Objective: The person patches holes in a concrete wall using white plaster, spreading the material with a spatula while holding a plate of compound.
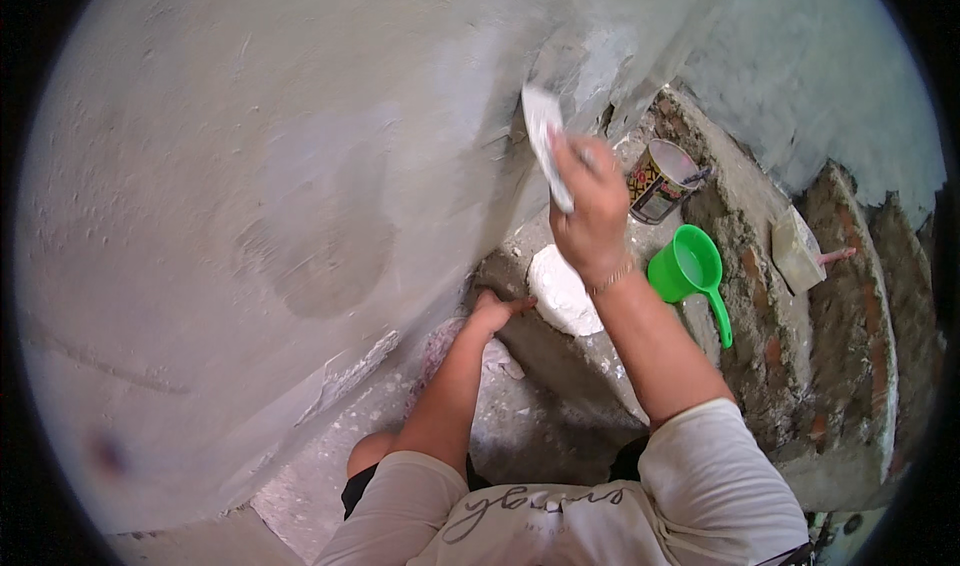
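1. The right hand has its fingers closed around a white trowel, pressed on the grey wall.
2. The left hand rests on the step edge, beside the white putty; its finger position cannot be told.
3. A green scoop and a tin stand near.

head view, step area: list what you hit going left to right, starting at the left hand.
left hand → white putty lump → green scoop → trowel

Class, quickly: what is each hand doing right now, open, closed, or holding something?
Left hand: empty, fingers resting on the step beside the white putty.
Right hand: closed on a putty knife against the wall.
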`<state>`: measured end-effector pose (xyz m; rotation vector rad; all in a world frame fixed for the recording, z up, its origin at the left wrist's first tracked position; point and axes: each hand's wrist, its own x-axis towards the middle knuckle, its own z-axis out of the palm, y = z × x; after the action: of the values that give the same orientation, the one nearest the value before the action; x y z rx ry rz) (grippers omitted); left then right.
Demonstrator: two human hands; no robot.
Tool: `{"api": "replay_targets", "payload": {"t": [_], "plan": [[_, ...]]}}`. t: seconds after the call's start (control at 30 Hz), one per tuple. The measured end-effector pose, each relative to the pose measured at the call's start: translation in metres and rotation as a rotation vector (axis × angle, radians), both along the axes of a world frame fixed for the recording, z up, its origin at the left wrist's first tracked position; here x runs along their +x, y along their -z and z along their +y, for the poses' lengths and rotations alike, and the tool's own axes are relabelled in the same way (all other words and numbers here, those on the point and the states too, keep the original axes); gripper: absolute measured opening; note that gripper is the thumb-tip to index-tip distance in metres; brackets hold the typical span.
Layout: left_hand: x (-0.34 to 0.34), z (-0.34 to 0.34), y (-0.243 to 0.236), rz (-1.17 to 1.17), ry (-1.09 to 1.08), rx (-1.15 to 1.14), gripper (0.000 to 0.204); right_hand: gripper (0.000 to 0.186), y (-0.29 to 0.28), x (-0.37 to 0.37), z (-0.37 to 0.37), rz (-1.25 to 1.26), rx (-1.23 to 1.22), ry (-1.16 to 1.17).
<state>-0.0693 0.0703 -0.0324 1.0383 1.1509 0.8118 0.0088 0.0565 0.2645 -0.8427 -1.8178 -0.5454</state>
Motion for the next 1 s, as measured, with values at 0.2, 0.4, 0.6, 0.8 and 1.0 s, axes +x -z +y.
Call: {"api": "replay_targets", "payload": {"t": [0.2,0.4,0.6,0.8,1.0], "plan": [[-0.001,-0.006,-0.023,-0.104,0.052,-0.017,0.106,0.027,0.028,0.044,-0.022,0.244,-0.296,0.041],[0.003,-0.014,-0.041,-0.133,0.019,0.006,0.105,0.021,0.027,0.035,0.025,0.880,-0.673,0.104],[-0.001,0.001,-0.019,0.097,0.042,0.089,0.113,0.017,0.036,-0.055,-0.053,0.603,-0.503,-0.117],[0.008,-0.008,-0.033,0.074,0.104,-0.068,0.121,0.017,0.008,-0.008,-0.043,1.031,-0.674,-0.222],[0.012,-0.003,-0.014,0.124,0.043,-0.052,0.116,0.017,0.010,-0.013,-0.015,0.921,-0.686,-0.061]]}}
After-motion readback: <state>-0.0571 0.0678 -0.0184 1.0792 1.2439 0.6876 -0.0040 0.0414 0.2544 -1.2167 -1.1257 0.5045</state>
